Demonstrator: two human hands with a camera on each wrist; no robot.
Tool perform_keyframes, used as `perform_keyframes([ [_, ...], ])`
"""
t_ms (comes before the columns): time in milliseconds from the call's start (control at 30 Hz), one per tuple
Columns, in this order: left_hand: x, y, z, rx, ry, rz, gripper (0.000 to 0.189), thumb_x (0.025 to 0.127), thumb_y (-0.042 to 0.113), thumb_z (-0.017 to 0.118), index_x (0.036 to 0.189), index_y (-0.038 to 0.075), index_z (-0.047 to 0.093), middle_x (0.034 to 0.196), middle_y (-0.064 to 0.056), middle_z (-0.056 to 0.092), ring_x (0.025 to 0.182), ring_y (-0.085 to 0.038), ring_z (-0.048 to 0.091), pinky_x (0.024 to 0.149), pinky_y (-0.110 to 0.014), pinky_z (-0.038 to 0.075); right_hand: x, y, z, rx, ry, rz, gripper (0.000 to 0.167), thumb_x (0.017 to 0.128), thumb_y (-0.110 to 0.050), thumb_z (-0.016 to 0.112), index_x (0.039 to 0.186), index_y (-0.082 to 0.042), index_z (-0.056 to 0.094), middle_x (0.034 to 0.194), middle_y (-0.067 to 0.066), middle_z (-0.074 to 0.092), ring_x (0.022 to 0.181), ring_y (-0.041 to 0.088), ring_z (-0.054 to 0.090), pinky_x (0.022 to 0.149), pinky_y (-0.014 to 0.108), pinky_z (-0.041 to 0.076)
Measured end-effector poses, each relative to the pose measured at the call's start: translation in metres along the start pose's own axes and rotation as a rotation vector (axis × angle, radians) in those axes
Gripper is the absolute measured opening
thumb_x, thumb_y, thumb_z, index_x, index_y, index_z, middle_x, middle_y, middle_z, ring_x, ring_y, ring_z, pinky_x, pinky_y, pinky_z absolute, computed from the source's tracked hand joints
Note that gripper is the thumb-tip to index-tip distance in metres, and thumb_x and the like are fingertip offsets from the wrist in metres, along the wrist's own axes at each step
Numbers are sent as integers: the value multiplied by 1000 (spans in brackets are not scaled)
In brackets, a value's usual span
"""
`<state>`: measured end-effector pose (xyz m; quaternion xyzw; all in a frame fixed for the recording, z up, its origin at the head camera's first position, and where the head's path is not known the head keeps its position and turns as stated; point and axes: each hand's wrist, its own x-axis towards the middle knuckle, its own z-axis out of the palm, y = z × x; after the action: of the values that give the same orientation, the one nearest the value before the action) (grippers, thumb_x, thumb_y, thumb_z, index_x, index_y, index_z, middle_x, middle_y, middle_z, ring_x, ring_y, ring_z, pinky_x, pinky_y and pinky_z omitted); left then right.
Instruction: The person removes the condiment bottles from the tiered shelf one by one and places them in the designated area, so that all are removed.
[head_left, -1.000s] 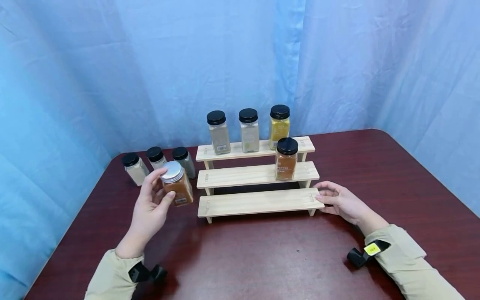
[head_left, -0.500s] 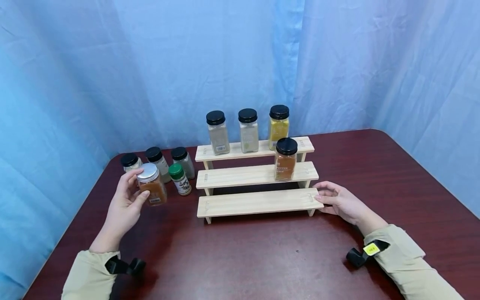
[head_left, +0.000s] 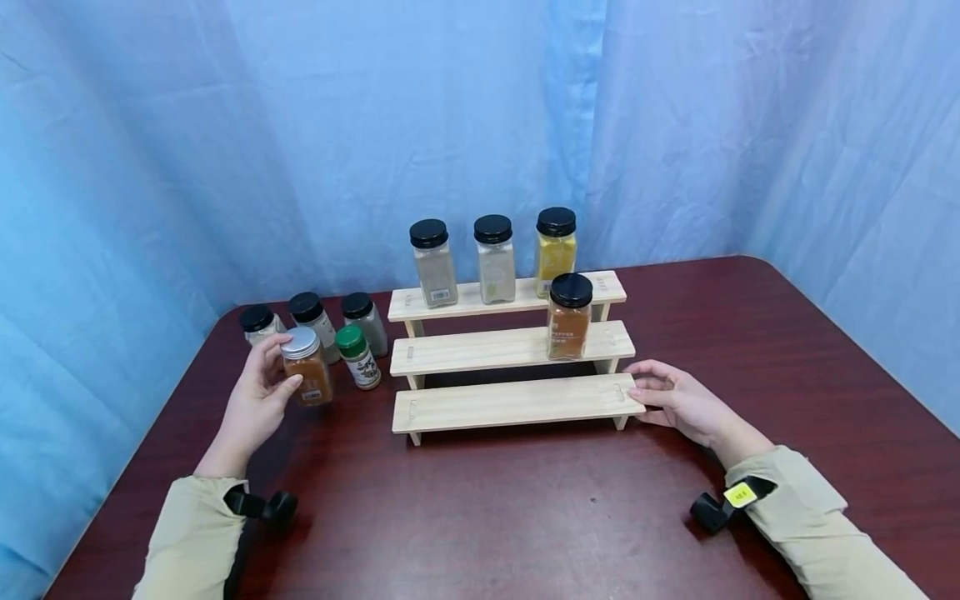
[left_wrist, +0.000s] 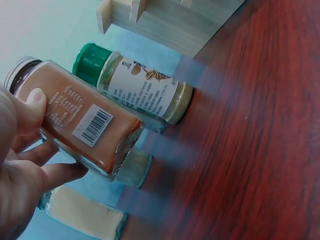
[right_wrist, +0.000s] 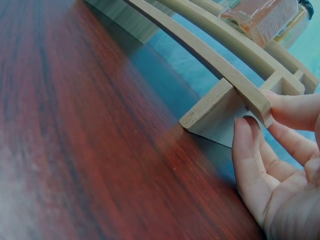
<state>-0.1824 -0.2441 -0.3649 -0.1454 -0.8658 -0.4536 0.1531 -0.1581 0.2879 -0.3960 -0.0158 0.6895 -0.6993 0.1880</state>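
My left hand [head_left: 256, 403] grips a square glass spice jar [head_left: 310, 382] of orange-brown powder with a silver lid, thumb on its near side in the left wrist view. Close to its right stands a small green-capped spice bottle [head_left: 362, 364]. Whether the held jar's base touches the table cannot be told. At the right end of the three-tier wooden rack [head_left: 517, 404], my right hand [head_left: 677, 405] pinches the lowest shelf, thumb on top and fingers beneath. The middle shelf bears a black-lidded pepper jar [head_left: 569, 332] near its right end.
On the top shelf stand a grey-beige jar [head_left: 437, 275], a pale jar [head_left: 497, 271] and a yellow jar [head_left: 555, 258], all black-lidded. Behind my left hand are more black-lidded jars [head_left: 365, 325] on the dark red table [head_left: 495, 517]. Blue curtains [head_left: 420, 108] hang around the table.
My left hand has moved left with the silver-lidded jar, then slightly back right, uncovering the green-capped bottle. My right hand has kept its hold on the rack.
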Motion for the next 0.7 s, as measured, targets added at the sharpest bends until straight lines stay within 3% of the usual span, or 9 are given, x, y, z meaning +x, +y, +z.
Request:
perform_keyframes([
  [167,4,-7,1,-52,-23,-42,55,91,-15,47,139,3,26,134,-27,46,104,15,41,83,1,35,1,0,-1,-8,5,9,23,93,-7,57,105,-27,55,92,-6,61,81,9,63,70,26,55],
  [333,5,-15,3,-47,-34,-89,55,92,-12,47,140,5,26,134,-28,46,103,16,40,82,0,36,1,-1,-1,-4,0,8,22,93,-8,58,104,-27,55,92,-6,61,81,9,63,70,26,55],
  [700,8,-27,7,-103,-24,-101,53,92,-14,46,138,2,27,135,-30,44,104,14,42,81,-3,39,-1,-2,1,14,-6,0,22,93,-6,58,106,-24,54,91,-5,61,81,8,63,70,27,55],
])
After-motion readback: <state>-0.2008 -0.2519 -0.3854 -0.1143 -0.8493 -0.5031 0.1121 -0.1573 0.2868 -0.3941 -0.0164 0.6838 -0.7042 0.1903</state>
